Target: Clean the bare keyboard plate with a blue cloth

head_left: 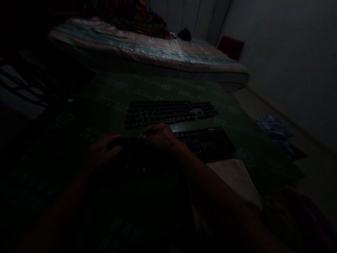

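In the dim head view, a black keyboard base [216, 142] with its keycaps off lies on a green printed sheet [168, 92]. My left hand [105, 149] grips the base at its left end, thumb toward the middle. Over the base's left half, my right hand [160, 136] is closed, with a small pale-blue bit showing at its fingertips; what it holds is too dark to make out. Just beyond the base, loose black keycaps [158, 111] are laid out in keyboard order. Much of the base's left part is lost in shadow.
A folded light cloth [234, 175] lies right of my right forearm, by the base. Past the sheet stands a bed [158, 52] with a patterned cover. Bluish plastic [273, 126] sits on the floor at right. Dark metal bars [23, 84] are at left.
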The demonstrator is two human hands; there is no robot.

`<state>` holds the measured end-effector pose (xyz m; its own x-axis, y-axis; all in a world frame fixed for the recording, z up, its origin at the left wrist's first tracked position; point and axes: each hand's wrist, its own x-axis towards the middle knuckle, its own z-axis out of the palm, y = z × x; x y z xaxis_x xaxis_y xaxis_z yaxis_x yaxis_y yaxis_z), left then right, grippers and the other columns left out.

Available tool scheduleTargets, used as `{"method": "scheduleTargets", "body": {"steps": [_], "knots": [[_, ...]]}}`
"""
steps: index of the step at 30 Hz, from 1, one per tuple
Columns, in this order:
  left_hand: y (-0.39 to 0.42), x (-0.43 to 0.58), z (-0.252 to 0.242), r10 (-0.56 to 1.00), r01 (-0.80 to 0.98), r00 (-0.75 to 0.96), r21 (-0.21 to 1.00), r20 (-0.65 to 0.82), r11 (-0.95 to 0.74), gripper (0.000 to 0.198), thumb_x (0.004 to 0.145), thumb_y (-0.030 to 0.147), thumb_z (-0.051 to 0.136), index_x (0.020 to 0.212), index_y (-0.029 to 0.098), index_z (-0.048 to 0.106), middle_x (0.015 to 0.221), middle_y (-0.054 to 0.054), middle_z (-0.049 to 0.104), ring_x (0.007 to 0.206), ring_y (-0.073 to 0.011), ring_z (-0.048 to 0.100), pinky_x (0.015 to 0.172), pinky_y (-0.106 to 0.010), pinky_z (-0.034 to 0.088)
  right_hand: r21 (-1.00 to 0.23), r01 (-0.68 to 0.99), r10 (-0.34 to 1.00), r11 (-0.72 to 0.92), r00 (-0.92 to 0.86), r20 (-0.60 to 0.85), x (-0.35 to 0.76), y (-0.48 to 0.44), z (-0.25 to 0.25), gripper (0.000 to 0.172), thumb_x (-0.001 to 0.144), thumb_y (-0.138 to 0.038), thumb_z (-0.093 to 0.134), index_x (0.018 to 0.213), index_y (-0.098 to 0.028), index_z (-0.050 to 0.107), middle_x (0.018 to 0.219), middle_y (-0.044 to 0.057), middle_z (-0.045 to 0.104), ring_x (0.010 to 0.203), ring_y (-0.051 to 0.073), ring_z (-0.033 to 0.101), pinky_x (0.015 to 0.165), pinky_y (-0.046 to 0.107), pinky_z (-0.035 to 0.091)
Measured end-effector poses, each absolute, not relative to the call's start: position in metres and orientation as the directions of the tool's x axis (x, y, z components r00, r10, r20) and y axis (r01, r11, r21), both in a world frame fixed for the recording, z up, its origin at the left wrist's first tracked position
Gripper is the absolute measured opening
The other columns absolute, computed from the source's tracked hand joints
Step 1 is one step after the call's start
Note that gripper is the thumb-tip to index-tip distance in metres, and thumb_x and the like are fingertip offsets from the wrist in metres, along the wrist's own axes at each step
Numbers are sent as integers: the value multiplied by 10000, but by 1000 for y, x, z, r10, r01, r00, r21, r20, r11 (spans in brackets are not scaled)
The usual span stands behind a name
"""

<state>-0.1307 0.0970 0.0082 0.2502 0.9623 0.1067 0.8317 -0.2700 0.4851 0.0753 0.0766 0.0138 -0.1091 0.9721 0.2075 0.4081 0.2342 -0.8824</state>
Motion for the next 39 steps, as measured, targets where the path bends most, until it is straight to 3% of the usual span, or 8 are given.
{"method": "scheduleTargets", "body": {"steps": [5, 11, 24, 39], "knots": [[99, -133, 7, 961, 780, 273, 578, 33, -242, 448, 714, 372, 425, 1070, 154, 588, 1180, -74, 607, 1040, -239, 569, 948, -393, 441, -909, 359, 978, 210, -72, 198, 74, 73, 16, 91, 733, -119, 629, 730, -125, 719, 768, 32, 699, 713, 132, 639, 640, 226, 463], [95, -134, 6, 956, 767, 278, 578, 93, -280, 403, 679, 346, 444, 1012, 209, 626, 1083, -48, 653, 990, -245, 598, 895, -352, 476, -946, 293, 990, 141, -41, 135, 76, 68, 17, 81, 694, -129, 635, 674, -146, 712, 726, 17, 699, 685, 133, 632, 628, 233, 464], [89, -135, -1, 929, 748, 325, 552, 177, -367, 384, 672, 236, 442, 995, 187, 642, 1011, -46, 669, 966, -227, 585, 881, -360, 470, -972, 226, 997, 72, -29, 67, 77, 60, 16, 125, 656, -268, 652, 681, -162, 714, 719, 37, 705, 673, 158, 625, 607, 258, 467], [86, -136, -3, 923, 722, 332, 578, 192, -380, 356, 673, 200, 469, 983, 188, 644, 1007, -48, 665, 963, -228, 576, 874, -376, 462, -946, 307, 994, 105, -55, 93, 74, 55, 19, 165, 667, -312, 658, 702, -165, 723, 741, 64, 712, 707, 193, 641, 649, 305, 488]]}}
